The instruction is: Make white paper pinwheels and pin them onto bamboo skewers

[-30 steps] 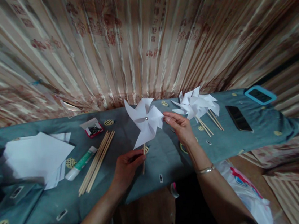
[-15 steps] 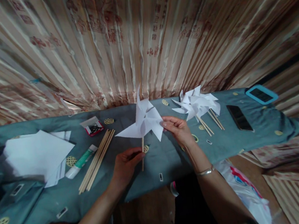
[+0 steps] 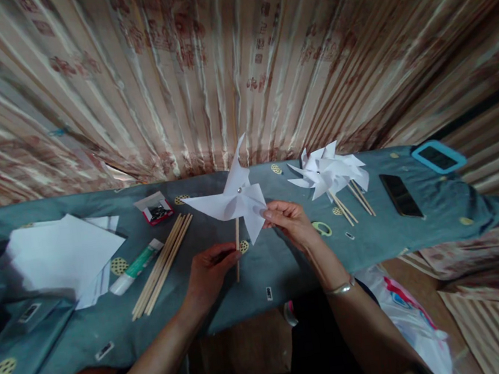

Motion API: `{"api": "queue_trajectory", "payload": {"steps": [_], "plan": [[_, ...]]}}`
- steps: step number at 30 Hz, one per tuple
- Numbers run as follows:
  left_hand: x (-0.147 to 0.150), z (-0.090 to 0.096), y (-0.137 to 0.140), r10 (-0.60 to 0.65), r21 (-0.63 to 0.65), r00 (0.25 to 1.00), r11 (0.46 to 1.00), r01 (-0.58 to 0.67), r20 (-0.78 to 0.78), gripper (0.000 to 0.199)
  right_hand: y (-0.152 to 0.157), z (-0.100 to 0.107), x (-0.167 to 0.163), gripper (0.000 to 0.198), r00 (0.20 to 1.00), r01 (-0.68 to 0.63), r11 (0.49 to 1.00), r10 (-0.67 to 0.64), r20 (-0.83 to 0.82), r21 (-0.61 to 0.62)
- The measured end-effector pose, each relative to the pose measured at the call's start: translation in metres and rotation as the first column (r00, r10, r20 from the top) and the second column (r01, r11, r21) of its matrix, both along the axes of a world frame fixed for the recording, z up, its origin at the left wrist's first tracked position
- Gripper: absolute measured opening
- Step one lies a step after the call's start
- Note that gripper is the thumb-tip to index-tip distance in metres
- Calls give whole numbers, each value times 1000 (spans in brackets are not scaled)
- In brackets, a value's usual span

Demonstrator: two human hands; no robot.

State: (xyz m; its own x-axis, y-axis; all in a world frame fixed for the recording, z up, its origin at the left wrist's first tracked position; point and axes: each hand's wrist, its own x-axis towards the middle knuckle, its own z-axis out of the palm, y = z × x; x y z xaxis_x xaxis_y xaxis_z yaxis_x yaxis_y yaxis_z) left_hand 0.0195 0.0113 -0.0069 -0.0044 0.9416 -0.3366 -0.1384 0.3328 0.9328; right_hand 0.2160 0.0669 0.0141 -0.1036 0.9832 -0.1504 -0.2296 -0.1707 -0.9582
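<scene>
A white paper pinwheel (image 3: 233, 204) with a shiny pin at its centre stands upright on a wooden stick (image 3: 237, 232) above the cloth. My left hand (image 3: 212, 271) pinches that stick below the blades. The fingers of my right hand (image 3: 287, 219) are closed on the tip of the lower right blade. Left of my left hand lies a row of several wooden sticks (image 3: 163, 264). Beside them are a glue stick (image 3: 136, 266) with a green label and a small red box (image 3: 156, 210) of dark pins.
A stack of white paper (image 3: 61, 252) covers the left of the green cloth (image 3: 228, 308). Finished pinwheels (image 3: 332, 171), a black phone (image 3: 400, 194) and a blue-framed tablet (image 3: 438, 156) lie to the right. Behind hangs a pleated curtain (image 3: 220, 93). A plastic bag (image 3: 405, 307) sits below.
The pinwheel's blades have turned on the stick and now face me more, with the centre pin showing. My right hand has moved slightly left and down. My left hand keeps its grip.
</scene>
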Motion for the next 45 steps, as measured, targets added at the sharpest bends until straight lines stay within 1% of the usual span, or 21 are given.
{"api": "queue_trajectory", "payload": {"steps": [6, 10, 14, 17, 19, 20, 22, 24, 25, 26, 29, 32, 35, 40, 45], "plan": [[1, -2, 0, 12, -17, 999, 1000, -11, 30, 24, -3, -2, -2, 33, 996, -85, 996, 85, 8, -1], [1, -2, -1, -37, -5, 998, 999, 38, 56, 26, -5, -4, -8, 30, 985, -170, 985, 170, -7, 9], [1, -4, -2, -68, 17, 993, 998, 67, 92, 23, -8, -3, -13, 30, 969, -249, 968, 249, 11, 13], [0, -2, -2, -65, 23, 995, 998, 64, 79, 21, -8, -2, -8, 31, 962, -271, 962, 269, 48, 26], [0, 1, -1, -55, 8, 997, 999, 54, 62, 22, -5, -1, 0, 32, 972, -224, 973, 220, 87, 46], [-1, 2, -1, -52, -4, 997, 999, 53, 57, 22, -2, -2, 5, 33, 982, -165, 984, 158, 102, 63], [-1, 5, -1, -60, -30, 997, 998, 61, 57, 22, 4, -3, 13, 33, 994, 10, 994, -21, 106, 106], [-1, 8, -1, -77, -48, 994, 996, 81, 74, 22, 10, -4, 18, 32, 979, 176, 973, -189, 80, 147], [-1, 8, -2, -87, -54, 992, 994, 92, 87, 22, 12, -5, 18, 34, 969, 226, 960, -239, 65, 164], [0, 9, -2, -100, -58, 990, 993, 106, 98, 22, 14, -6, 18, 37, 964, 247, 953, -260, 55, 175], [1, 8, -3, -133, -68, 985, 988, 141, 108, 22, 17, -7, 14, 42, 974, 208, 962, -220, 51, 175], [2, 6, -3, -141, -71, 985, 986, 148, 95, 23, 17, -8, 11, 42, 986, 156, 981, -161, 41, 112], [1, 4, -2, -122, -75, 989, 989, 129, 88, 25, 16, -6, 11, 41, 988, 153, 986, -154, 16, 63], [-1, 5, -1, -71, -85, 995, 993, 77, 72, 30, 13, -3, 13, 37, 990, 139, 989, -139, 6, 60], [-1, 7, -1, -48, -79, 997, 995, 53, 61, 27, 10, 0, 11, 37, 995, 98, 995, -98, -13, 35]]}}
